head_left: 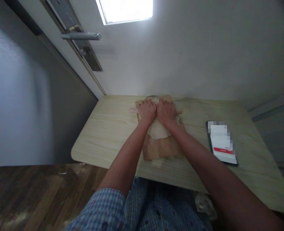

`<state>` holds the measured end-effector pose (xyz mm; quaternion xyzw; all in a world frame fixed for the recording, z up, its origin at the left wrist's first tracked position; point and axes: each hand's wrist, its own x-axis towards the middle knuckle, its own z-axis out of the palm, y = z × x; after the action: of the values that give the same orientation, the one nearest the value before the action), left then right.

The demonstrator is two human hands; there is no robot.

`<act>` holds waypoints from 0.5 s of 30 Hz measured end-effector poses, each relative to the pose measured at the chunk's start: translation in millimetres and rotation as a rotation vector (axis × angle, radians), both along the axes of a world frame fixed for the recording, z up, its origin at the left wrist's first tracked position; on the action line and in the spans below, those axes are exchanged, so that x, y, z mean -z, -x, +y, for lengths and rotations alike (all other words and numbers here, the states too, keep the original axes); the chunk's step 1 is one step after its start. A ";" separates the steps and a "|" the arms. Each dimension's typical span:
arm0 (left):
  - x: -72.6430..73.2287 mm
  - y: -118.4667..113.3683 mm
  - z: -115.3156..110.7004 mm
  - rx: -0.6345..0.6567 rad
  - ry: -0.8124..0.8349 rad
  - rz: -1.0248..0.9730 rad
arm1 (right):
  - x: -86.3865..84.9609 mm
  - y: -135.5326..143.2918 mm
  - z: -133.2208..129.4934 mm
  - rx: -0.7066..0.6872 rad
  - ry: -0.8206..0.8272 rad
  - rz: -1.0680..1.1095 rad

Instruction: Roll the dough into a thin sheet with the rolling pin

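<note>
1 rolling pin (133, 110), pale and wooden; laid crosswise, left to right, beneath 2 bare hands. Only its 2 ends are seen, 1 protruding left of the left hand (147, 110), 1 right of the right hand (166, 111). Its middle is covered by the fingers.

2 hands, set side by side near the pin's middle, thumb sides together. The fingers of each are curled down over the pin, with little opening shown; the pin is held under both. How far the fingertips are wrapped beneath cannot be told.

1 sheet of dough (159, 131), pale, thin, spread under the pin; a broad part is shown on the near side of the hands, a smaller part on the far side.

1 cutting board (161, 150), brown, by which the dough is borne; its near end is left bare.

1 table (103, 128), light wood-grained, on which the board is laid.

1 phone (221, 142), dark-edged, screen lit, placed on the table, right of the board and well apart from it.
</note>
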<state>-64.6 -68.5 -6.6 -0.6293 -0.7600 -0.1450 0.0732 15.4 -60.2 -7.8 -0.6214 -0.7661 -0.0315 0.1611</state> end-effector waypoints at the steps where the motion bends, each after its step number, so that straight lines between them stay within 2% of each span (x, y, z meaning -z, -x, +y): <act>1: 0.1 -0.3 -3.9 0.004 -0.002 0.004 | 1.2 -0.7 -4.0 -0.005 -0.019 0.010; 9: 9.8 -1.7 -32.0 0.028 -0.071 0.065 | 9.5 -6.3 -34.2 -0.064 -0.075 0.100; 15: 15.2 -4.6 -43.2 0.013 -0.098 0.049 | 11.7 -8.5 -48.3 -0.063 -0.087 0.118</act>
<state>-60.0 -111.7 -21.8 -0.6332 -0.7459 -0.1670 0.1213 23.9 -108.5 -19.5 -0.5903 -0.7722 -0.0231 0.2340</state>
